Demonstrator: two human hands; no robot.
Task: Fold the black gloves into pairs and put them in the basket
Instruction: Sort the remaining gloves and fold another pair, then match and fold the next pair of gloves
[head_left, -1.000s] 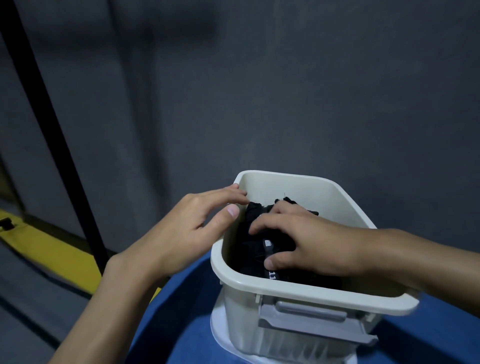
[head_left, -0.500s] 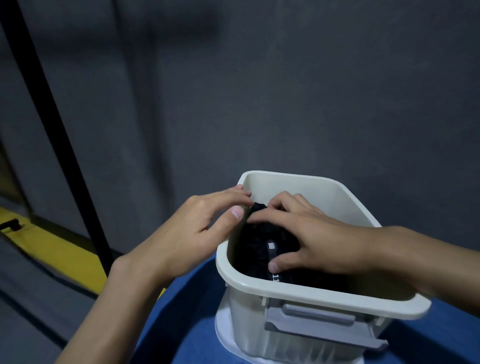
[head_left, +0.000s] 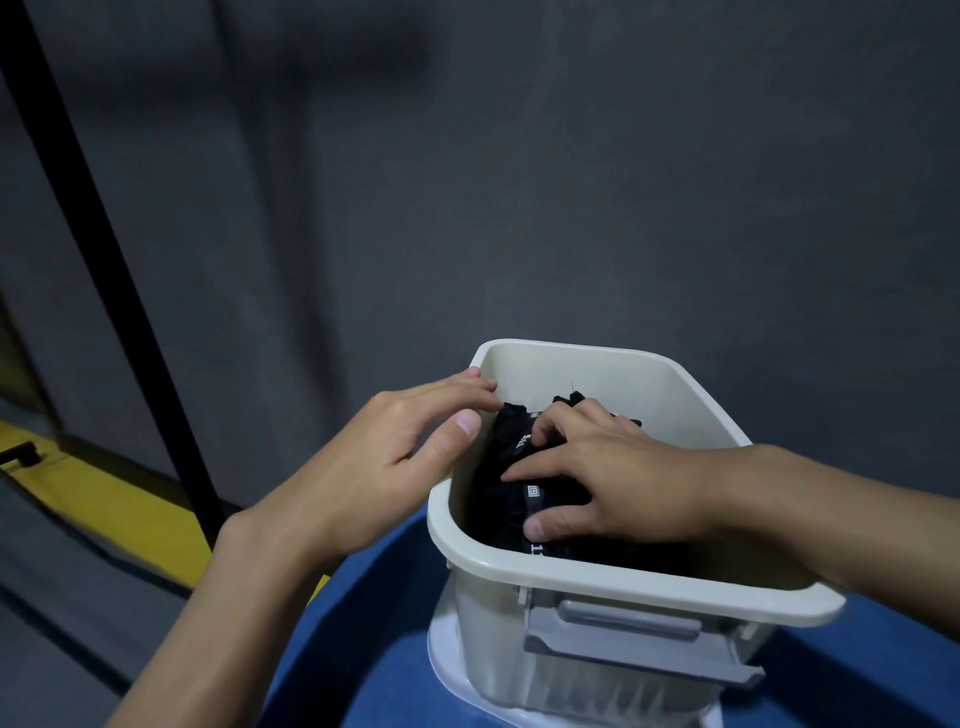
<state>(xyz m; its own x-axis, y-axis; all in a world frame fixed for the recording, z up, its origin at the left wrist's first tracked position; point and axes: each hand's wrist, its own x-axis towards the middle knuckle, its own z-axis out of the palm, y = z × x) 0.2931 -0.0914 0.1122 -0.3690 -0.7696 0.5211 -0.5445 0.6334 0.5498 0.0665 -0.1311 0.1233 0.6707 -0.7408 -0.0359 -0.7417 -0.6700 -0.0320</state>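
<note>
I see the blue worktop (head_left: 363, 649) carrying a cream basket (head_left: 623, 582), and the black gloves (head_left: 493, 514) lie bundled inside it, against its left wall. My right hand (head_left: 623, 483) is down in the basket, its grip curled onto the gloves with the thumb pressing their near edge. My left hand (head_left: 384, 457) has a loose grip, fingers straight, touching the basket's left rim.

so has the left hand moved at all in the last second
No. The left hand keeps its fingertips at the far left corner of the basket, same as before.
</note>
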